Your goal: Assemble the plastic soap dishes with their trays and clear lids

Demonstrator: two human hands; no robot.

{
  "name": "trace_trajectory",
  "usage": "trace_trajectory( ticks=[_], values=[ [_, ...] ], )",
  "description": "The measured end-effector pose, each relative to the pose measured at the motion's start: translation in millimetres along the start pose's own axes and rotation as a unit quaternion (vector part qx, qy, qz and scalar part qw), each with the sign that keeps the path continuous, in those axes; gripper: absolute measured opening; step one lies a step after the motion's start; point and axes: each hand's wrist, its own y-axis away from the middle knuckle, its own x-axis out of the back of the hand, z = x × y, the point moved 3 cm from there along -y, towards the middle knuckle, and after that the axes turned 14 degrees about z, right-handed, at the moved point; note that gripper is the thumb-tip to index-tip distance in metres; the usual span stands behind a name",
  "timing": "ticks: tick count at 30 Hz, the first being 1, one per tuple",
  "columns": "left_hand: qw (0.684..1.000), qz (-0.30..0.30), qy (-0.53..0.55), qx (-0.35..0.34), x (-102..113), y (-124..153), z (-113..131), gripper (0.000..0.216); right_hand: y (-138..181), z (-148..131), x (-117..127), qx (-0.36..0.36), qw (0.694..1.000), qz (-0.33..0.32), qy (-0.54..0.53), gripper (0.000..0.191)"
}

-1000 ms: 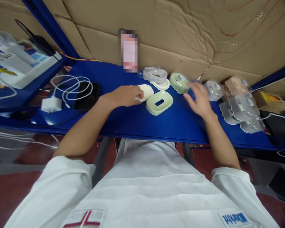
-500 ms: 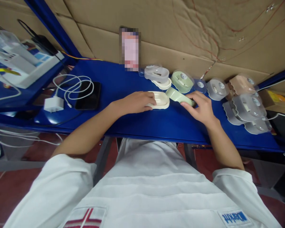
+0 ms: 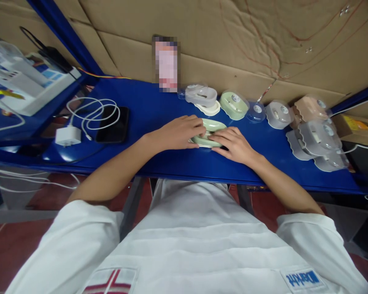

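Observation:
A light green oval dish (image 3: pixel 214 124) lies over a cream oval base (image 3: pixel 205 145), whose pale rim shows along the near side. My left hand (image 3: pixel 184 131) grips the left end of the dish, its fingers curled over the rim. From the right, my right hand (image 3: pixel 235 145) closes on the near right side, with fingers reaching inside and thumb at the outer edge. My fingers hide much of the dish's inside and the fit between the two parts.
Behind stand a lidded white container (image 3: pixel 200 95), a green one (image 3: pixel 234 105), a clear lid (image 3: pixel 256 112) and a grey container (image 3: pixel 278 114). Grey containers (image 3: pixel 320 139) are stacked at right. A phone (image 3: pixel 113 124), cable and white charger (image 3: pixel 68 135) lie left.
My right hand has brought the green dish left and down onto the cream base. My left hand has shifted from the base to the dish's left end.

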Motion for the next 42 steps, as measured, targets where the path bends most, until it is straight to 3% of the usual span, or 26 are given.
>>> trace_trajectory(
  ticks=[6, 12, 15, 17, 20, 22, 25, 28, 30, 33, 35, 37, 40, 42],
  values=[
    [1.000, -0.006, -0.001, 0.010, 5.2, 2.2, 0.6, 0.019, 2.1, 3.4, -2.2, 0.003, 1.000, -0.029, -0.003, 0.044],
    [0.996, -0.060, 0.031, 0.056, 6.3, 4.0, -8.0, 0.021, -2.2, 4.8, -5.2, 0.009, 0.999, -0.029, -0.023, 0.047],
    [0.993, -0.070, 0.063, 0.074, 9.7, 4.1, -10.6, 0.025, -0.1, 43.5, 11.3, -0.113, 0.990, 0.060, 0.061, 0.053],
    [0.991, -0.066, 0.079, 0.080, 11.8, 4.9, -12.3, 0.026, 8.8, 77.5, 22.9, -0.216, 0.959, 0.097, 0.158, 0.060],
    [0.989, -0.063, 0.104, 0.090, 12.8, 7.6, -16.6, 0.027, 25.5, 114.9, 28.0, -0.313, 0.915, 0.029, 0.253, 0.077],
    [0.986, -0.064, 0.128, 0.091, 13.0, 9.5, -19.5, 0.029, 32.1, 124.2, 26.9, -0.341, 0.898, -0.013, 0.279, 0.085],
    [0.983, -0.070, 0.149, 0.084, 14.5, 10.9, -21.7, 0.029, 33.7, 123.0, 27.2, -0.377, 0.874, -0.010, 0.307, 0.090],
    [0.982, -0.072, 0.154, 0.087, 17.9, 10.3, -21.0, 0.026, 36.1, 122.6, 32.5, -0.427, 0.852, -0.017, 0.302, 0.085],
    [0.981, -0.067, 0.160, 0.089, 20.1, 9.6, -19.9, 0.024, 38.7, 124.7, 42.3, -0.436, 0.855, -0.011, 0.280, 0.075],
    [0.981, -0.046, 0.162, 0.091, 21.6, 9.3, -19.2, 0.026, 37.4, 120.4, 67.5, -0.395, 0.877, 0.086, 0.261, 0.060],
    [0.983, -0.016, 0.152, 0.096, 21.3, 9.5, -20.1, 0.032, 30.9, 106.1, 81.0, -0.329, 0.892, 0.172, 0.257, 0.059],
    [0.985, 0.018, 0.139, 0.098, 19.6, 9.6, -21.6, 0.041, 20.8, 83.9, 80.5, -0.246, 0.920, 0.216, 0.214, 0.059],
    [0.986, 0.075, 0.126, 0.075, 16.2, 8.8, -23.3, 0.054, 5.6, 46.2, 52.0, -0.128, 0.975, 0.172, 0.061, 0.057],
    [0.986, 0.103, 0.120, 0.058, 14.2, 8.0, -24.1, 0.058, -0.6, 24.7, 26.7, -0.060, 0.991, 0.117, -0.034, 0.053]
  ],
)
